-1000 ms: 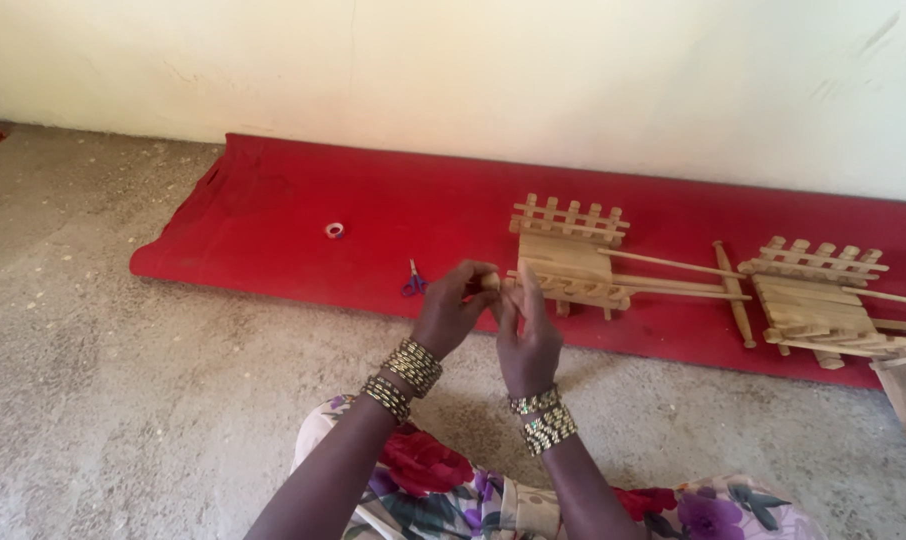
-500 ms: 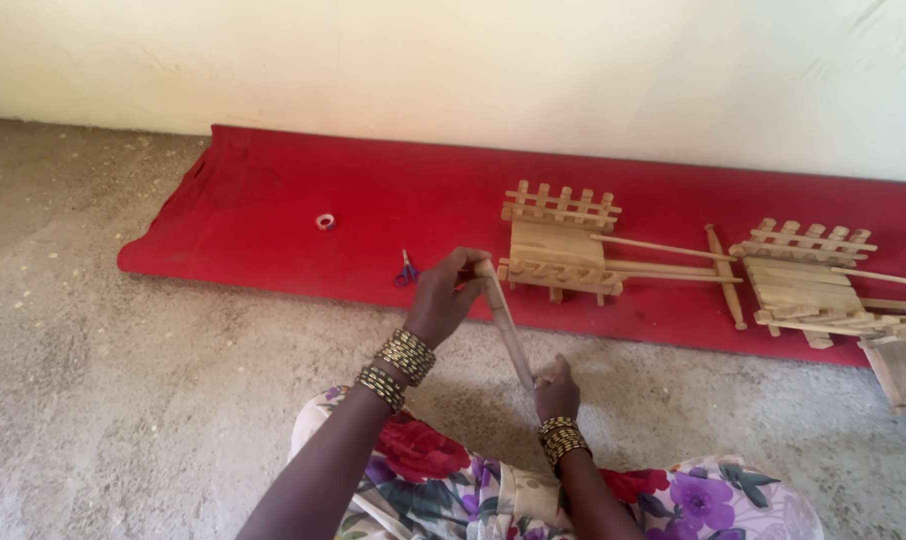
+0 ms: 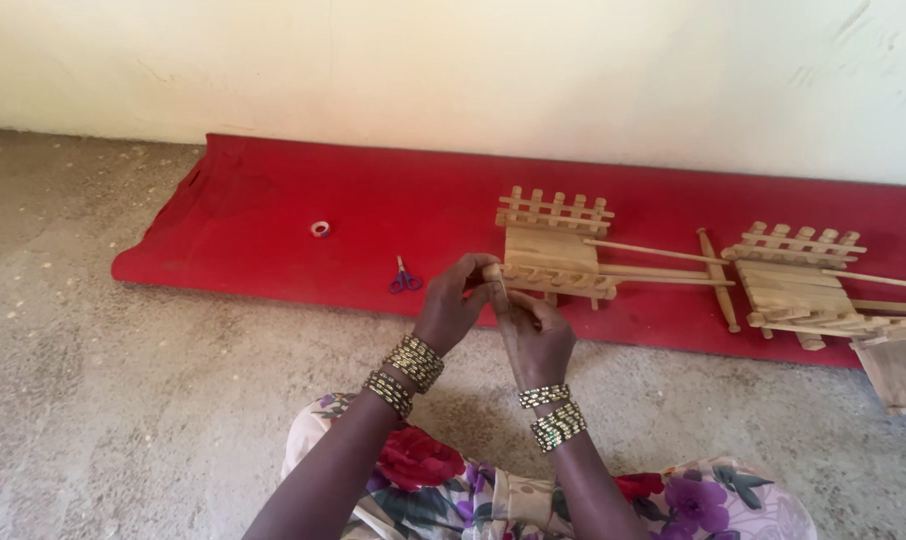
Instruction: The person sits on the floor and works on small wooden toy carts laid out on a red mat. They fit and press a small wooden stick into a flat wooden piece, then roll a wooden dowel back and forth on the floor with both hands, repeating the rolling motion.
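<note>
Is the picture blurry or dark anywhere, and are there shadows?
Head view: daylight is soft and even, with no glare; the red mat and scissors look sharp; only faint shadows lie under the wooden cart; the small stick between the left hand and right hand is slightly soft.

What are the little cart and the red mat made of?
The little cart looks like bare, unpainted wood: pale tan sticks and slats with a matte look. The red mat seems to be soft cloth or felt, dull, with a rolled edge. The thin piece between the left hand and right hand looks wooden too.
</note>
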### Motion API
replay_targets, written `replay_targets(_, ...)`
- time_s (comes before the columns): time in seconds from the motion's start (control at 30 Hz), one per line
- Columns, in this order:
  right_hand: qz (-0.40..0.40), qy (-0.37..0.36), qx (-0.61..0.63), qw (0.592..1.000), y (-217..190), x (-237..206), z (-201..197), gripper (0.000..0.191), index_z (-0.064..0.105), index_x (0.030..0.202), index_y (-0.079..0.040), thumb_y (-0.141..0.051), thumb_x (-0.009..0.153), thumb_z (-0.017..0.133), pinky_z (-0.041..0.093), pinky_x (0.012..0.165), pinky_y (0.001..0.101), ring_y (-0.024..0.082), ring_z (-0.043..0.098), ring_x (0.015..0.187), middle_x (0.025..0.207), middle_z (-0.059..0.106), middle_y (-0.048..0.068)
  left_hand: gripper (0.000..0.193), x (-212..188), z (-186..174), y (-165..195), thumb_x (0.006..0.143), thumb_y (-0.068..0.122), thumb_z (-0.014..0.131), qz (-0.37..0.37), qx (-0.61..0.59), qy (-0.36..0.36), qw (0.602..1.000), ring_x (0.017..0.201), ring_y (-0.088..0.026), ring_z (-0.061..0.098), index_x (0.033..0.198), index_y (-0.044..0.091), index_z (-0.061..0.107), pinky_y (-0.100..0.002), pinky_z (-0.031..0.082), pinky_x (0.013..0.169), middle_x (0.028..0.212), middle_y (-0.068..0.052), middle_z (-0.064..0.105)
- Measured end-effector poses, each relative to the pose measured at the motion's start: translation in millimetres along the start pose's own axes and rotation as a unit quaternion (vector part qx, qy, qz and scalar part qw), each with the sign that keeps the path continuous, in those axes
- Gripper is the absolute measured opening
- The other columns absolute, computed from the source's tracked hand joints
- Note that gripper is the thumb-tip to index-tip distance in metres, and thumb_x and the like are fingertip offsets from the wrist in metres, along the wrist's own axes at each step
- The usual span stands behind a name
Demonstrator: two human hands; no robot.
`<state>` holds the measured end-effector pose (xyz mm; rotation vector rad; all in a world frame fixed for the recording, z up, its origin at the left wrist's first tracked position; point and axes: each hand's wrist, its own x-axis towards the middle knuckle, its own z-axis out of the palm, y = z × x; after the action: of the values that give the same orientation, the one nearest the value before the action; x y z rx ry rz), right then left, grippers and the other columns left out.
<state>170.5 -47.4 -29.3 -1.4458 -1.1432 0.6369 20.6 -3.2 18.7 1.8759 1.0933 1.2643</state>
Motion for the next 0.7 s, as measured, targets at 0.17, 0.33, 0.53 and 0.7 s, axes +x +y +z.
replay_targets(0.17,-0.059,0.033,-0.061,0.996,19.0,-7.9,6.2,0.019,0.079,0.107,-0.008,-0.012,0.089,0.073,0.060,0.075,0.0319,0.019,0.076,0.083,0.095,0.078,0.010,0.039,-4.2,-7.7,-1.6,0.089,0.004,0.074,0.027,0.114,0.040,0.992,0.100,-0.024,0.073,0.127,0.008,0.067,-0.033,0.061,0.088,0.106,-0.011,0.071)
replay_targets(0.33,-0.025,0.034,-0.037,0.998,23.1,-6.5,8.3,0.018,0.079,0.106,-0.008,-0.012,0.090,0.073,0.059,0.078,0.0312,0.017,0.076,0.085,0.098,0.079,0.009,0.041,-7.9,-7.6,-0.3,0.093,0.011,0.072,0.015,0.119,0.036,0.992,0.094,-0.022,0.070,0.133,0.012,0.067,-0.032,0.062,0.083,0.103,-0.011,0.066)
replay_targets(0.53,-0.132,0.038,0.109,0.984,-5.1,2.6,12.9,0.023,0.072,0.119,-0.009,-0.015,0.097,0.070,0.060,0.085,0.0285,0.016,0.072,0.099,0.111,0.074,0.007,0.038,-11.7,10.2,6.6,0.093,0.018,0.075,0.017,0.069,0.040,0.997,0.096,-0.021,0.073,0.130,0.012,0.067,-0.033,0.064,0.083,0.106,-0.011,0.067)
replay_targets(0.7,-0.031,0.043,-0.027,0.998,38.0,-13.1,14.2,0.024,0.076,0.111,-0.010,-0.018,0.089,0.079,0.060,0.077,0.0302,0.019,0.074,0.086,0.101,0.078,0.007,0.034,-8.4,4.8,-1.3,0.097,0.008,0.067,0.046,0.112,0.040,0.992,0.094,-0.025,0.073,0.131,0.008,0.066,-0.035,0.062,0.083,0.103,-0.014,0.070)
